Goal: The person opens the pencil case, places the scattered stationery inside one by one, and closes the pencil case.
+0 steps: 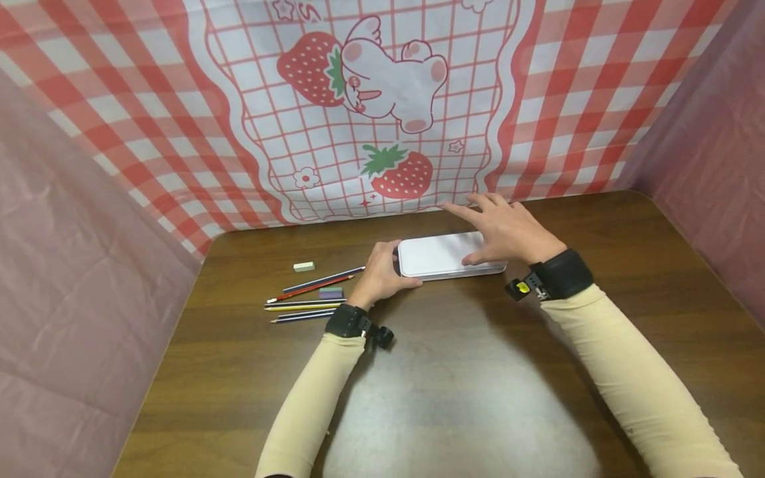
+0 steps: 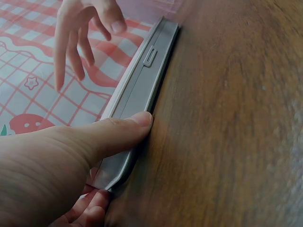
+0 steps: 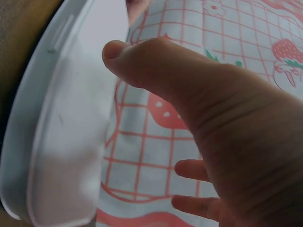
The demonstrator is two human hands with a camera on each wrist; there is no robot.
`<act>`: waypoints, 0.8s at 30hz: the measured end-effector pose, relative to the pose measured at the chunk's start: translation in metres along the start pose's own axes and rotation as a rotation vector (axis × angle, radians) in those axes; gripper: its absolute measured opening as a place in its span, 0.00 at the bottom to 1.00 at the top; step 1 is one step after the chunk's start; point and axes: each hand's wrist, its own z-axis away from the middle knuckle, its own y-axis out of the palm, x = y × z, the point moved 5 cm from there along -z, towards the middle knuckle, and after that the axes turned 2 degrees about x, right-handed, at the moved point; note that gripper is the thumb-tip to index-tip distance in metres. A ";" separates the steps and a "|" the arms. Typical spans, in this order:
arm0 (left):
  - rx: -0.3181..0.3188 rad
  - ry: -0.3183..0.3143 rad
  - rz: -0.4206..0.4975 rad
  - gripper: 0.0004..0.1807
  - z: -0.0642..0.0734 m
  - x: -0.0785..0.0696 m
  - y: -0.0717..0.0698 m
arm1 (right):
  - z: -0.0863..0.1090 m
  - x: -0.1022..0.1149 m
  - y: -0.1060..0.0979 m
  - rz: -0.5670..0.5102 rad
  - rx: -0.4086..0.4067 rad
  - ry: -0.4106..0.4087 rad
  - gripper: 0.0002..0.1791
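A white pencil case (image 1: 433, 255), lid down, lies flat on the table near its back edge. My left hand (image 1: 378, 273) grips its left end; in the left wrist view the thumb (image 2: 125, 132) lies along the front side, with fingers at the end and under the lower edge. A small catch (image 2: 150, 56) shows midway on that side. Over the case's right part hovers my right hand (image 1: 508, 229), fingers spread and holding nothing. The right wrist view shows its thumb (image 3: 142, 61) above the white lid (image 3: 71, 127); whether it touches the lid I cannot tell.
Several pencils (image 1: 307, 307) lie left of my left hand, with a green-and-purple block (image 1: 331, 292) among them. Behind these is a small white eraser (image 1: 303, 266). A strawberry-print checked cloth (image 1: 382, 99) hangs behind the wooden table (image 1: 239, 398); pink cloth (image 1: 72, 265) hangs at both sides.
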 end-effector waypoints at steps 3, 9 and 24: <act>0.000 0.000 0.003 0.57 0.000 0.000 0.000 | -0.003 0.005 0.008 -0.005 0.026 -0.012 0.64; 0.008 -0.004 0.015 0.57 0.000 -0.002 0.000 | -0.008 0.011 0.025 -0.026 0.073 -0.005 0.64; 0.003 -0.002 0.017 0.56 0.002 -0.002 -0.001 | -0.014 0.024 0.041 0.016 0.111 0.017 0.56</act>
